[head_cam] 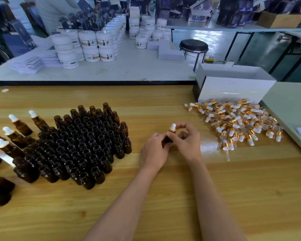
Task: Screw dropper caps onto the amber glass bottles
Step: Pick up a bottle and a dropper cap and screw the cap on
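Cosmetics packing workshop: stacked white jars [90,42], dark cartons [87,21], worktables [111,70].

Bright, even light fills the room. The glossy grey floor [215,37] at upper middle throws back white glare, and a paler sheen lies on the yellow wooden tabletop [59,214] right of centre. Shadows are faint. Edges bow; the amber glass bottles [0,190] at lower left smear.
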